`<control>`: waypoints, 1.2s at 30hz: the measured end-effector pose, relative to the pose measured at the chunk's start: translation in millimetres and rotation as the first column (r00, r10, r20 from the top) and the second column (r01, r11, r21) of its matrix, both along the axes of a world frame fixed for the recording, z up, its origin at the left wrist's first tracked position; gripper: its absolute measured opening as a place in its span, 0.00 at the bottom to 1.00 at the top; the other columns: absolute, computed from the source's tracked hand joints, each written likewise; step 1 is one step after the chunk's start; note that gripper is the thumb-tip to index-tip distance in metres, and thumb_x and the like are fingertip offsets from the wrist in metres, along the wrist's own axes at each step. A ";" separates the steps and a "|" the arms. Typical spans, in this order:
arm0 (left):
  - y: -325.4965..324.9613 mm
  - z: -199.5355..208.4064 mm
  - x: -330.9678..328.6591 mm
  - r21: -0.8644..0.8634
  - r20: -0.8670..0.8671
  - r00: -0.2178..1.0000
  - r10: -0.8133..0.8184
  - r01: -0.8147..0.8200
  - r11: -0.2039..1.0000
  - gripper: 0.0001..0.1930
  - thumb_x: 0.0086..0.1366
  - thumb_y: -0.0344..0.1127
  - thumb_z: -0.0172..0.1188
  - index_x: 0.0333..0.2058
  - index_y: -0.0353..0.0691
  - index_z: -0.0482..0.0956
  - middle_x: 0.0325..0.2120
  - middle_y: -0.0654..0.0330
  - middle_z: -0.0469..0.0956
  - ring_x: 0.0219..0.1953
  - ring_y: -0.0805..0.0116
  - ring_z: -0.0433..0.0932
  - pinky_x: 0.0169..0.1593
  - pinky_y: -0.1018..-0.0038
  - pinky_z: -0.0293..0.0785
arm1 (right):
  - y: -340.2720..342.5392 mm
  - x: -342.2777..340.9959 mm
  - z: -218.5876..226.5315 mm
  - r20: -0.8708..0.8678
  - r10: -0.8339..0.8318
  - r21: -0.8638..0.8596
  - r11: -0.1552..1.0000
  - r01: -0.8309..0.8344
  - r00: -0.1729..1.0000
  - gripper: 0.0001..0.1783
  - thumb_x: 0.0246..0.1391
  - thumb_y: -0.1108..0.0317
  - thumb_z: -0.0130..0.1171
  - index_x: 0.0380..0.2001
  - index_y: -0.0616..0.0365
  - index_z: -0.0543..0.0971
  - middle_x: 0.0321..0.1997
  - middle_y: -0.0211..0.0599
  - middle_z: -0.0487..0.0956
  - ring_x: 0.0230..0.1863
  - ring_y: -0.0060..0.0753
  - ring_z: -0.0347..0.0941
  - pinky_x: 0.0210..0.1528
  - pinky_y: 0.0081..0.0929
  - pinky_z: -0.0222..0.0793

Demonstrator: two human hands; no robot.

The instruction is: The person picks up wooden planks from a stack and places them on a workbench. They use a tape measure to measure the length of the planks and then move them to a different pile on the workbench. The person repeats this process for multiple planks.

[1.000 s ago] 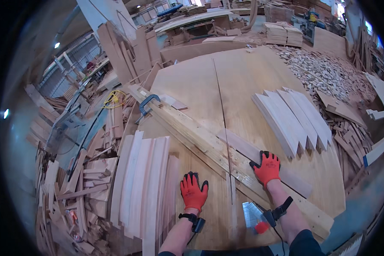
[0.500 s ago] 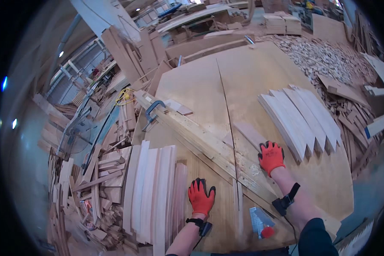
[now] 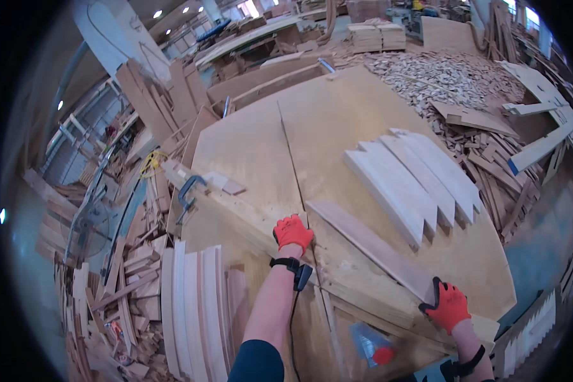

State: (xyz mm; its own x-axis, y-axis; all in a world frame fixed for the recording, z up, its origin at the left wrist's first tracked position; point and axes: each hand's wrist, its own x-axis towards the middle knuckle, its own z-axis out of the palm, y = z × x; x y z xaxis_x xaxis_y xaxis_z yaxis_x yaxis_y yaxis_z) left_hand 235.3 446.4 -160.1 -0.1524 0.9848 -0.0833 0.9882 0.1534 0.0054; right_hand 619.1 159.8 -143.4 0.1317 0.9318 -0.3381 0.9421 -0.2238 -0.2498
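My right hand (image 3: 449, 307), in a red glove with dark fingertips, grips the near end of a long flat wooden board (image 3: 369, 245). This board lies slanted along the far side of a thick wooden beam (image 3: 356, 290). Farther left, my left hand (image 3: 293, 233), gloved alike, rests at the beam with its fingers curled down. A small piece of wood shows beside those fingers, which are partly hidden; what they hold cannot be made out. Across the worktable (image 3: 235, 153) from the board lies a row of pale boards with pointed ends (image 3: 407, 184).
A C-clamp (image 3: 188, 194) sits on the beam's far left end. Curved wooden strips (image 3: 194, 305) are stacked at the left. A clear blue plastic piece (image 3: 365, 340) with a red disc lies near the front edge. Scrap wood (image 3: 420, 83) is heaped beyond the table.
My left hand has moved forward from the near tabletop to the beam. My right hand has come nearer and now holds the board's end; the board shows at greater length. The view has shifted right.
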 end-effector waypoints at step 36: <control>-25.5 -16.7 -104.3 0.146 0.135 0.959 -0.250 0.231 0.962 0.29 0.67 0.51 0.52 0.64 0.48 0.68 0.69 0.56 0.61 0.72 0.52 0.55 0.71 0.52 0.49 | 165.8 -139.1 -29.6 0.204 0.563 0.231 0.767 -0.598 0.801 0.35 0.50 0.57 0.67 0.59 0.59 0.70 0.57 0.48 0.70 0.59 0.51 0.67 0.60 0.42 0.67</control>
